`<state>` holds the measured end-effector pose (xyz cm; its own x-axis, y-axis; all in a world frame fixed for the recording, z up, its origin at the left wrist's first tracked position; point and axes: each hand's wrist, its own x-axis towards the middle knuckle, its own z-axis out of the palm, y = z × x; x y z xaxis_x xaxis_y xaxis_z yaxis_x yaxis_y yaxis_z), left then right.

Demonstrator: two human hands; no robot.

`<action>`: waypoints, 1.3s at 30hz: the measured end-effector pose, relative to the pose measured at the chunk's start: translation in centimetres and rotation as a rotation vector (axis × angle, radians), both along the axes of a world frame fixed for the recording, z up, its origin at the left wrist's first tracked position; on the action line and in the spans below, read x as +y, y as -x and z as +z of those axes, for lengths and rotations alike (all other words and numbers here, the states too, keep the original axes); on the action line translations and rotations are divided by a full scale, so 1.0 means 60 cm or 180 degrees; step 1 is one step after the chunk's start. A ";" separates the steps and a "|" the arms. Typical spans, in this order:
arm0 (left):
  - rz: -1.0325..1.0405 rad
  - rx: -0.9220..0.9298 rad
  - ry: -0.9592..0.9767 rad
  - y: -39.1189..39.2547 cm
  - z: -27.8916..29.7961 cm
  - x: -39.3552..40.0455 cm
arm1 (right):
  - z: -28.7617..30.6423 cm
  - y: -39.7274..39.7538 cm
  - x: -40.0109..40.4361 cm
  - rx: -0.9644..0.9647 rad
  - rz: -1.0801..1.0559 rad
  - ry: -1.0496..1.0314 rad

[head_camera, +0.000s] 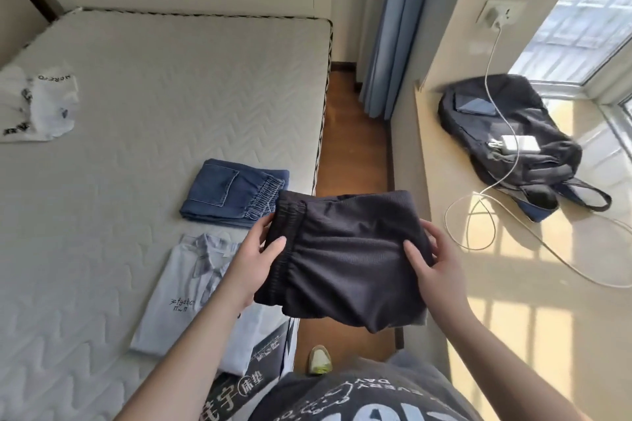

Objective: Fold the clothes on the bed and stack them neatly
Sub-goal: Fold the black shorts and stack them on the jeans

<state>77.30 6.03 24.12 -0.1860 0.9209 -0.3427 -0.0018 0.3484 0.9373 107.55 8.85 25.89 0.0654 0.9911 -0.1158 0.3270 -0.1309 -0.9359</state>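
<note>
Head view: folded dark shorts [345, 260] held up in the air, off the bed's right edge, above the strip of wooden floor [352, 147] between the bed [136, 96] and the window ledge [533, 301]. Left hand [254, 260] clasped on the elastic-waist side, thumb on top, fingers [265, 220] curled under the cloth. Right hand [436, 267] clasped on the opposite side, thumb pressed on the top face, fingers wrapped behind the fold. Folded blue denim shorts [232, 193] flat on the bed near its right edge, just beyond the left hand. Folded light blue shirt [191, 287] nearer, toward the front right corner of the bed, partly covered by the left forearm. Unfolded white garment [37, 102] at the left edge of the bed, well apart from the folded pieces. Dark backpack [506, 143] on the window ledge, a white charger [519, 143] and cable lying on it.
</note>
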 end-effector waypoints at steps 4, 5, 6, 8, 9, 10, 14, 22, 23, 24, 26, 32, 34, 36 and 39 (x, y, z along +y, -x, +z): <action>0.0097 0.0010 0.0099 0.012 -0.006 0.056 | -0.009 0.021 0.070 0.0056 0.0119 0.0092; 0.0117 0.0039 0.0109 0.015 -0.009 0.069 | -0.012 0.025 0.090 0.0055 0.0162 0.0142; 0.0146 0.0069 0.0113 0.017 -0.012 0.084 | -0.016 0.028 0.112 0.0065 0.0200 0.0188; 0.0209 0.0141 0.0125 0.020 -0.019 0.114 | -0.023 0.034 0.156 0.0101 0.0278 0.0263; 0.0260 0.0176 0.0138 0.021 -0.023 0.130 | -0.027 0.036 0.180 0.0113 0.0330 0.0294; 0.0322 0.0213 0.0157 0.022 -0.026 0.144 | -0.030 0.038 0.202 0.0111 0.0393 0.0323; 0.0513 0.0428 0.0242 0.025 -0.029 0.190 | -0.043 0.051 0.287 0.0087 0.0657 0.0441; 0.0961 0.0905 0.0400 0.063 -0.023 0.207 | -0.060 0.134 0.383 0.0115 0.1236 0.0628; 0.1052 0.0965 0.0417 0.074 -0.025 0.203 | -0.065 0.149 0.391 0.0108 0.1301 0.0645; 0.1145 0.1042 0.0425 0.084 -0.028 0.200 | -0.069 0.165 0.397 0.0093 0.1368 0.0660; 0.1273 0.1134 0.0423 0.111 -0.033 0.193 | -0.078 0.199 0.408 0.0068 0.1499 0.0694; 0.1295 0.1183 0.0612 0.213 -0.052 0.202 | -0.105 0.304 0.424 0.0027 0.1624 0.0818; 0.1258 0.1138 0.0612 0.259 -0.065 0.208 | -0.113 0.343 0.424 -0.0023 0.1606 0.0879; 0.1155 0.1157 0.0631 0.304 -0.081 0.220 | -0.126 0.381 0.427 -0.0055 0.1532 0.0956; 0.0932 0.1334 0.0738 0.363 -0.107 0.246 | -0.158 0.433 0.435 -0.0084 0.1444 0.1102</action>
